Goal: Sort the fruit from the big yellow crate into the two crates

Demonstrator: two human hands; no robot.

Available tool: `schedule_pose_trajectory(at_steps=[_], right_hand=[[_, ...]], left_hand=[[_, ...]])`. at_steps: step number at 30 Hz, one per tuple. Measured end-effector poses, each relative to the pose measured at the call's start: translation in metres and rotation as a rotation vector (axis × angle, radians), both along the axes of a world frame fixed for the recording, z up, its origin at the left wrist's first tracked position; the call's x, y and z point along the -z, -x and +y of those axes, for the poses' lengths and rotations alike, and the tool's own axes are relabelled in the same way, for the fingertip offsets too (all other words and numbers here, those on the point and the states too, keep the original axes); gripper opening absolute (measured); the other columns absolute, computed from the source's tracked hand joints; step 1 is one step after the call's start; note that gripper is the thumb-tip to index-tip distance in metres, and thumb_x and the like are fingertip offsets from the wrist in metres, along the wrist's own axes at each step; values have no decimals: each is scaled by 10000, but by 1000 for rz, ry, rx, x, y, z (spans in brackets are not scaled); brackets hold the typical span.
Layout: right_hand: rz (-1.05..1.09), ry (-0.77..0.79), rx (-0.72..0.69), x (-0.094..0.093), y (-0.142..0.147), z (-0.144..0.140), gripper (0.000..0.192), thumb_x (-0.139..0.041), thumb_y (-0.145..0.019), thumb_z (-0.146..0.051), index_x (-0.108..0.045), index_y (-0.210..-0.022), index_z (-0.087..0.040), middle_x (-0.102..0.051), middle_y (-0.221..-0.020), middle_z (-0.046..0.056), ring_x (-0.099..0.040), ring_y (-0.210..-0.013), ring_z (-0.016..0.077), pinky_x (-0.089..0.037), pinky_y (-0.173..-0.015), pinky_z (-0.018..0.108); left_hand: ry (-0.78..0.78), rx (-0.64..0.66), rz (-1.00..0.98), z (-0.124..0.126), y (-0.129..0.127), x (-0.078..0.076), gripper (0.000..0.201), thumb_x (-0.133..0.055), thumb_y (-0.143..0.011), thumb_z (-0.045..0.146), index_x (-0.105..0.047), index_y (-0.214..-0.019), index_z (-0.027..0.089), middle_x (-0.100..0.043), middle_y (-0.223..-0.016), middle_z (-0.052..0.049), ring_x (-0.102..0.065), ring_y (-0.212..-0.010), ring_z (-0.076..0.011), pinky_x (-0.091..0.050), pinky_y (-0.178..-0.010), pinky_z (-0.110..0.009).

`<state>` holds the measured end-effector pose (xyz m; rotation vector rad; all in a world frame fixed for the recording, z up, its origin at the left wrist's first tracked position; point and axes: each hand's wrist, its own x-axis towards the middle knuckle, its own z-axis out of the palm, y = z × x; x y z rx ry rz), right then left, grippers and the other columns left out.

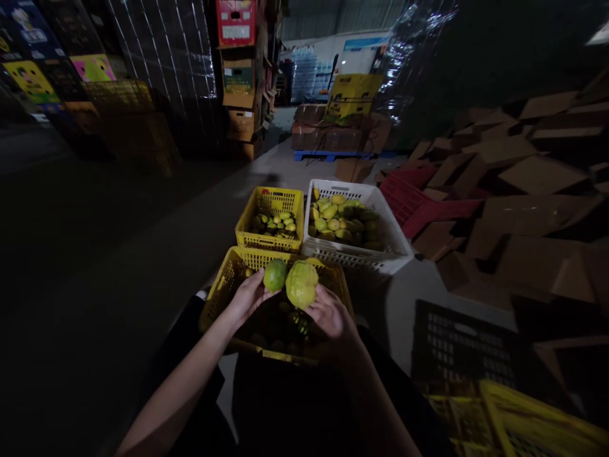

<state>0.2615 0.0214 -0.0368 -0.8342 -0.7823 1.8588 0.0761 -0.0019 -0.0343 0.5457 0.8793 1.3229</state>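
Observation:
My left hand (246, 296) holds a small, smooth green citrus fruit (275, 275), fingers closed round its lower side. In my right hand (332, 311) is a larger, lumpy yellow-green citrus fruit (301, 284). The two fruits are side by side, close together, above the near yellow crate (219, 287). More fruit lies in that crate, mostly in deep shadow. Beyond it, a second yellow crate (244, 219) contains small green and yellow fruits (280, 221). Right of that, a white crate (394, 240) holds many yellow-green fruits (335, 216).
Flattened cardboard boxes (528, 209) and a red crate (412, 200) lie heaped on the right. Another yellow crate (528, 419) is at the lower right. Stacked cartons (239, 82) and a blue pallet (328, 155) with boxes stand at the back.

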Motion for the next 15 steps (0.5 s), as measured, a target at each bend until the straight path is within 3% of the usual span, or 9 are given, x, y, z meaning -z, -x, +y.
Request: schedule_pose_trajectory(at_steps=[5,8,15], right_hand=[[22,41,-53,5,-1,3,321,-747,-647,-442,-669,-865,-218,-748,-833,57,-701,-841,247,-548,-790,437],[33,67,-131,7,-3,6,340,-669,-732,-490,-679,-921,-207,-751,-862,70,-710,-812,222,-566,-750,377],[85,204,-181,6,-1,11,315,-618,-809,-450,-691,-889,-154,-743,-807,78,-705,-694,158,-578,-655,251]], left_hand=[[-33,74,101,-1,0,-1,569,-676,-705,609,-662,-1006,125,-722,-948,-117,-665,-970,-251,-498,-919,-392],[-45,143,204,-2,0,-1,675,-657,-647,694,-666,-980,106,-724,-911,-125,-681,-847,-234,-510,-849,-369],[112,256,240,1,-5,9,768,-483,-674,808,-656,-818,73,-694,-660,-114,-611,-582,-139,-473,-710,-265]])
